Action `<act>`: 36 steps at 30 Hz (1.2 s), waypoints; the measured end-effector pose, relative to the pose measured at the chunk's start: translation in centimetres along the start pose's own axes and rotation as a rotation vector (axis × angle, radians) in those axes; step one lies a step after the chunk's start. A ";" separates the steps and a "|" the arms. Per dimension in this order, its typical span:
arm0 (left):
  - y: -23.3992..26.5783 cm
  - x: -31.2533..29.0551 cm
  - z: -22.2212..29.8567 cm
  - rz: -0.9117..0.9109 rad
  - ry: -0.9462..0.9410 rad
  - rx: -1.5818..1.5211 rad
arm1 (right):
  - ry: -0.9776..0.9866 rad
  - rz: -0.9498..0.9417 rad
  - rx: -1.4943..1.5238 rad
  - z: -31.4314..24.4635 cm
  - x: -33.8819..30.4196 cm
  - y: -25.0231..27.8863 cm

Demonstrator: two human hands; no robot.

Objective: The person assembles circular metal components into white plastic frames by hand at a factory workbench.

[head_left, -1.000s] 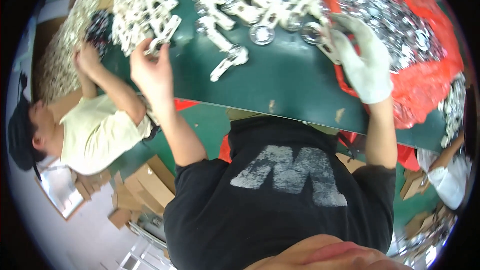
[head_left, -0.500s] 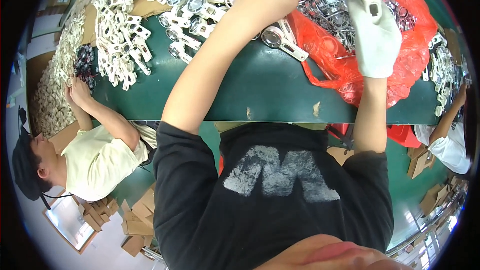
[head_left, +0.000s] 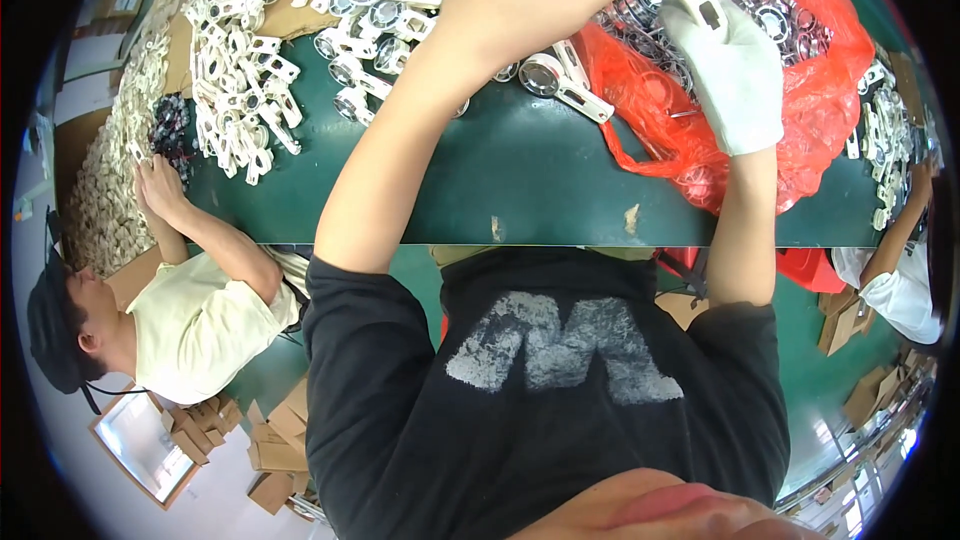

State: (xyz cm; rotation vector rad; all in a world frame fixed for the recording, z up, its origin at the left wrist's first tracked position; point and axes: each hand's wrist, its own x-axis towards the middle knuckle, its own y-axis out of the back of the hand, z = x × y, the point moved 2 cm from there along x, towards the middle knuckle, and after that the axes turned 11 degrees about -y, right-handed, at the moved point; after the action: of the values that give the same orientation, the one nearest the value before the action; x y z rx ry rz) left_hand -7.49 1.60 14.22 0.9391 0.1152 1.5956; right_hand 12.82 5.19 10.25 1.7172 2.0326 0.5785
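Observation:
My right hand (head_left: 728, 75), in a white glove, is closed on a white plastic housing (head_left: 714, 14) with a round, dark-centred head and a slotted handle. The head points away from me over the red plastic bag (head_left: 650, 105). My bare left hand (head_left: 520, 5) is left of that housing, at the upper edge. Its thumb reaches right over the shiny metal rings (head_left: 648, 35) in the bag. The fingertips are cut off, and a small shiny thing beside the thumb is not clear enough to name. Below the left hand, a ringed white housing (head_left: 565, 87) lies on the green table (head_left: 480, 175).
Heaps of white housings (head_left: 245, 90) cover the table's left side, some on cardboard (head_left: 300, 10). More housings (head_left: 885, 145) lie at the far right. A co-worker (head_left: 200, 310) sits at the left with hands at a pile, and another person (head_left: 895, 285) is at the right edge.
My right hand has moved left and slightly nearer with the housing, whose head now tilts left. My left hand has shifted slightly left and nearer, its thumb stretched out further.

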 end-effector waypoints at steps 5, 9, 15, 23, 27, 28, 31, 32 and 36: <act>0.1 -3.5 -1.1 0.226 -0.737 -0.287 | -0.016 -0.304 0.036 -0.9 -1.9 -1.7; 0.6 -5.9 1.5 0.128 -0.329 0.041 | -0.011 -0.395 0.078 -0.7 -3.3 -2.9; -1.0 -7.9 -1.7 0.122 -0.292 0.048 | 0.071 -0.311 0.000 -1.0 -3.6 -3.8; -0.8 -8.4 -2.0 0.065 -0.368 -0.071 | 0.047 -0.435 -0.010 -0.9 -3.7 -3.7; -0.9 -8.6 -1.7 0.118 -0.344 -0.132 | 0.064 -0.434 -0.032 -1.1 -3.8 -3.5; -0.7 -8.5 -1.5 0.116 -0.343 -0.136 | 0.068 -0.406 -0.013 -1.0 -3.9 -3.6; -0.2 -8.5 -1.6 0.064 -0.361 -0.103 | -0.026 -0.504 -0.028 -3.3 -4.1 -2.7; -0.1 -8.6 -1.7 0.050 -0.389 -0.142 | -0.124 -0.628 -0.065 -4.0 -4.1 -2.4; -0.9 -8.9 -0.9 -0.012 -0.473 -0.212 | -0.236 -0.842 -0.039 -3.7 -3.4 -2.4</act>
State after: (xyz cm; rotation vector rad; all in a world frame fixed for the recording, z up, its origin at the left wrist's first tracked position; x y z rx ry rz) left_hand -7.73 -5.51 8.67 1.1167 -0.3698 1.3061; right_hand 9.34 1.33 12.16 0.7214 2.2727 0.1204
